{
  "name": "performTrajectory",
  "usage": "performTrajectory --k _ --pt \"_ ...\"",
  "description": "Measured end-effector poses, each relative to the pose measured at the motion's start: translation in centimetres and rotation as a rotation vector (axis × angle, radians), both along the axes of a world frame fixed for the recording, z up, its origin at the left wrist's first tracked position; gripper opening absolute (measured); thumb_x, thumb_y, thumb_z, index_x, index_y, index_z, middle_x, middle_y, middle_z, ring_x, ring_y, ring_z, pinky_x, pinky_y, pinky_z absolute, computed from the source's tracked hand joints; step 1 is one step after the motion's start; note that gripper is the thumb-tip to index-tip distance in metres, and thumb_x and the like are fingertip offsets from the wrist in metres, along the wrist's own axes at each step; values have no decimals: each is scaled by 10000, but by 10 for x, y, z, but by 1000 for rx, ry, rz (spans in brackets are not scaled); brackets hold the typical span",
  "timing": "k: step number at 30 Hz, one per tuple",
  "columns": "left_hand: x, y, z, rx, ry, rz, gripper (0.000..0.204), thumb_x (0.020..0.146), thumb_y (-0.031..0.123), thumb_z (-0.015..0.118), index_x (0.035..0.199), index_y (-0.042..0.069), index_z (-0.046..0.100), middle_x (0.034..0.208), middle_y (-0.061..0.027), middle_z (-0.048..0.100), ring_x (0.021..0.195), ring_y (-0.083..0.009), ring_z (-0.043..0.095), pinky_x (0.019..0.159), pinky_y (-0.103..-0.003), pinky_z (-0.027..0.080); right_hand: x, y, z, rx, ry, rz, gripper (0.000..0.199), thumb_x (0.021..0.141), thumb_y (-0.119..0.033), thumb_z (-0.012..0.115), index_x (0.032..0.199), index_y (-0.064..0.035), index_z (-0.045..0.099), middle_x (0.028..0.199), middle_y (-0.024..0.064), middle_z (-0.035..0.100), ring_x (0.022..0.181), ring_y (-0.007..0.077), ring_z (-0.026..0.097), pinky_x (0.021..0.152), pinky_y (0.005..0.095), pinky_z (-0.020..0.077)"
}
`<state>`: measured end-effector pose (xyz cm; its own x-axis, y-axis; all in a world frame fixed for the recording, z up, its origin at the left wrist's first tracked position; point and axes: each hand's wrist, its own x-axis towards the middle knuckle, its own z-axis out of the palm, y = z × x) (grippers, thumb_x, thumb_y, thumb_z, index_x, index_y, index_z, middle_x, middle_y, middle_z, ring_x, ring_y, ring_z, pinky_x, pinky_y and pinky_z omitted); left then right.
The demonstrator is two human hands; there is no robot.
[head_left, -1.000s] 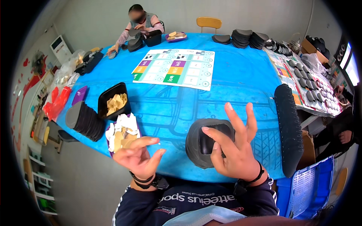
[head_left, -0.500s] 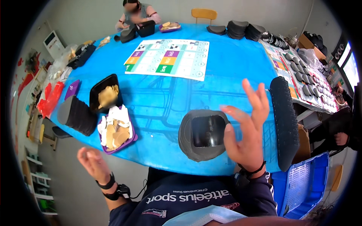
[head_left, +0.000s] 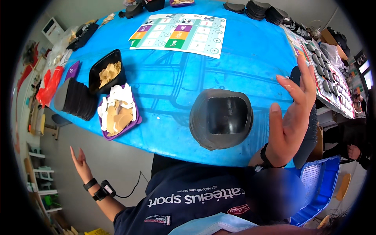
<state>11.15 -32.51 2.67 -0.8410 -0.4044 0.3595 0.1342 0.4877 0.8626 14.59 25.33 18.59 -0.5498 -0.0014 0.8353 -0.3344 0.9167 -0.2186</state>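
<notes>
My right hand (head_left: 291, 117) is raised over the table's right side with its fingers apart and nothing in them. Behind it, partly hidden, runs a long row of thin black pieces (head_left: 308, 137). To the left of this hand, and apart from it, sits a rounded dark grey stack (head_left: 200, 119) with a shiny black rectangular patch on top. My left hand (head_left: 81, 167) is held out beyond the table's near edge, fingers stretched and empty. Nearest to it on the table is a purple tray (head_left: 138, 117) of white and tan cut pieces.
Behind the tray stand a black box (head_left: 94, 80) with tan pieces and a stack of dark rounded pads (head_left: 76, 100). A printed chart (head_left: 196, 39) lies on the blue table cover (head_left: 164, 86). More pads (head_left: 256, 9) line the far edge. A blue crate (head_left: 327, 188) is below right.
My right hand has moved right, away from the dark grey stack. My left hand has moved farther left, its fingers straighter. The whole view has shifted, and the person across the table is mostly out of frame.
</notes>
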Motion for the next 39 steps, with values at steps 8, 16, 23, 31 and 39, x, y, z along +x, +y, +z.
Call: performTrajectory --k 8,16,23,31,39 --pt "18 -31 5 -199 -655 638 546 874 123 532 1364 197 300 1130 -130 570 1083 -305 528 918 -359 414 12 -37 -1 136 -179 167 352 703 -24 522 1039 -97 599 1301 194 410 1241 393 292 1013 476 232" --pt "-13 131 72 -456 382 88 471 923 219 433 1352 67 311 1311 -155 430 1206 -312 407 1017 -412 278 5 -81 -31 170 -156 568 518 714 -68 551 1225 -140 511 1224 153 480 1110 333 434 905 426 385" --pt "12 289 79 357 314 -1267 688 892 293 504 1411 125 84 1187 -213 512 1032 -311 542 878 -420 434 6 -102 -67 123 -342 819 608 739 -92 586 1314 -175 407 934 87 537 738 252 551 663 331 449" --pt "3 335 82 453 525 -1163 533 935 257 431 1337 -15 213 865 -113 518 748 -184 541 698 -300 484 -10 -98 -64 93 -255 673 557 713 -117 557 1257 -192 467 731 28 495 620 206 501 577 320 405" --pt "-4 334 74 528 406 -979 402 956 329 340 1104 -43 374 667 -97 488 548 -154 487 524 -253 453 -10 -117 -85 165 -390 620 221 737 -153 499 947 -89 522 714 88 562 634 253 556 544 368 404"
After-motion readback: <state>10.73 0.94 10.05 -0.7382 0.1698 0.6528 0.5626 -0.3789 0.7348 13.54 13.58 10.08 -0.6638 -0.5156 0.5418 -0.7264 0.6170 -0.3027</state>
